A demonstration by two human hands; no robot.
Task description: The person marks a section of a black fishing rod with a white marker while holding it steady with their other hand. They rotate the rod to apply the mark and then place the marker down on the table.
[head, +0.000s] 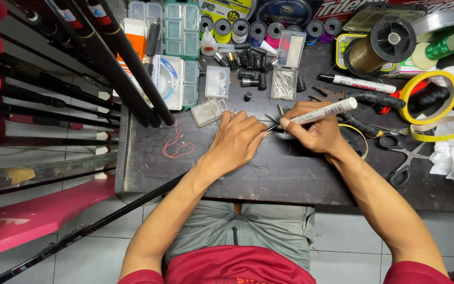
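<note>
The right hand (pixel 313 131) pinches a white marker (pixel 324 111) tip-down while left hand (pixel 237 139) fingers, pressed together, steady a small metal piece (pixel 272 122) just under the tip

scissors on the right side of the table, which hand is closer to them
Right. The right hand, holding a white marker, sits just left of the scissors. The left hand rests farther left, beyond the right hand.

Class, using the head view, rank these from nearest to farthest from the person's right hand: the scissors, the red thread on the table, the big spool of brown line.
1. Scissors, right of the right hand.
2. Big spool of brown line, above right.
3. Red thread, far left, beyond the left hand.
</note>
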